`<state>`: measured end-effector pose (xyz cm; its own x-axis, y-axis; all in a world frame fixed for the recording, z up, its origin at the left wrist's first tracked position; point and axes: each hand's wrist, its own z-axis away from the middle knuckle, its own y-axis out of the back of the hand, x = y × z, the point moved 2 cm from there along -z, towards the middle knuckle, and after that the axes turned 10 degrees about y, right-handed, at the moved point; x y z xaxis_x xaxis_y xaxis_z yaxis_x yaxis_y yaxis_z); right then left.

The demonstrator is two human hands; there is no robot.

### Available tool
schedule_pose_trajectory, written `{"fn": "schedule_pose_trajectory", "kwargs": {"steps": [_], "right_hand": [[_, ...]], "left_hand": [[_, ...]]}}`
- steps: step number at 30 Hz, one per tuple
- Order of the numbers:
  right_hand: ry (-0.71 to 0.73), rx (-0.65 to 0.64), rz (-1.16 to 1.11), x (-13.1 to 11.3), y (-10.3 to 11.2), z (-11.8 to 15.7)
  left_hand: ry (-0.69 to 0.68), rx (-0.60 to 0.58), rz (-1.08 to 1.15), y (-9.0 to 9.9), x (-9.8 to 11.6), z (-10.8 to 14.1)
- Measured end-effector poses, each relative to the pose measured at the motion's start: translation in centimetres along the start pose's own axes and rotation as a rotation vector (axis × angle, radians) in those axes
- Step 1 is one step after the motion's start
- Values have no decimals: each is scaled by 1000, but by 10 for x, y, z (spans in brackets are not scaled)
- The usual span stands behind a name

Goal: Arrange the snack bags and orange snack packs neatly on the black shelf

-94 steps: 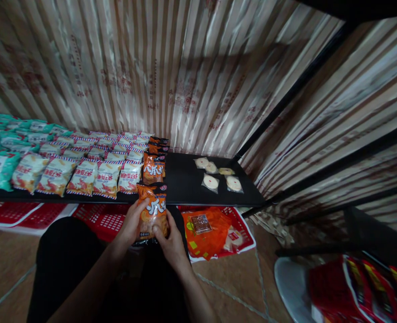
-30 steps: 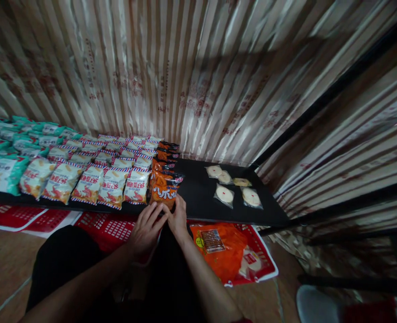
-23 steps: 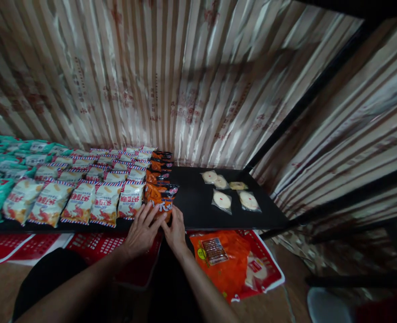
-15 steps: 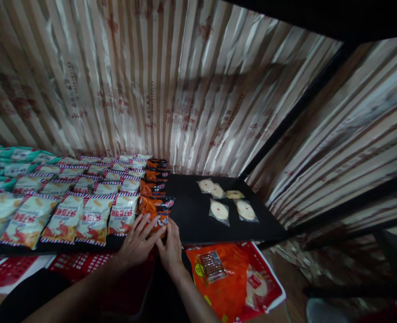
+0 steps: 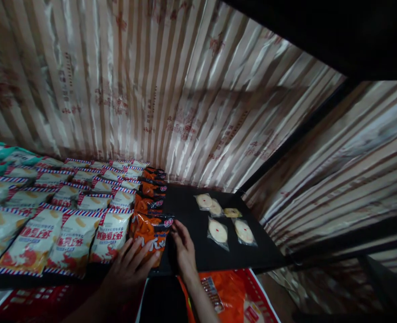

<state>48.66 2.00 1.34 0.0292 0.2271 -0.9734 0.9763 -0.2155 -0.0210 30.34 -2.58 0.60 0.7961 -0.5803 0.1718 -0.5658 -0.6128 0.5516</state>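
An orange-and-black snack bag (image 5: pixel 150 226) lies at the front end of a column of similar orange bags (image 5: pixel 148 204) on a black shelf (image 5: pixel 191 253). My left hand (image 5: pixel 133 264) rests on its lower left part, fingers spread and flat against the wrapper. At the bag's upper right corner, my right hand (image 5: pixel 185 249) has its fingertips drawn together on the edge, though the exact grip is dim. White snack bags (image 5: pixel 112 235) with red-and-blue striped edges stand in rows just left of the orange column.
Several round wafers in clear wrappers (image 5: pixel 218 231) lie on the right of the shelf. Teal bags (image 5: pixel 19 157) sit far left. Below the front edge are a red basket (image 5: pixel 50 303) and an orange package (image 5: pixel 230 287). Striped, printed sheeting (image 5: pixel 134 89) hangs behind; a dark post (image 5: pixel 296 134) slants at right.
My right hand has moved up the bag's right side to its top corner. My left hand has shifted down and left on the bag. The view has tilted and come closer.
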Motion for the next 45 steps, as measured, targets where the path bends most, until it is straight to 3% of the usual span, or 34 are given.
{"fn": "schedule_pose_trajectory", "kwargs": {"steps": [3,6,12,22,30,45], "right_hand": [[-2,57,-11,5,-13,-49],[-9,-34,-79,10,-34,-90],[-106,-174,-222,21,-58,-130],[-113,-412,-192,27,-58,-135],[36,-295,53,37,-61,-143],[54,-250,44,27,-64,-141]], "left_hand": [[23,-3,1,-2,0,2],[39,-56,3,-4,-1,4],[30,-61,1,0,1,-2],[14,-64,-21,2,1,-6],[12,-92,8,1,-1,-3],[16,-103,-27,2,-1,-4]]}}
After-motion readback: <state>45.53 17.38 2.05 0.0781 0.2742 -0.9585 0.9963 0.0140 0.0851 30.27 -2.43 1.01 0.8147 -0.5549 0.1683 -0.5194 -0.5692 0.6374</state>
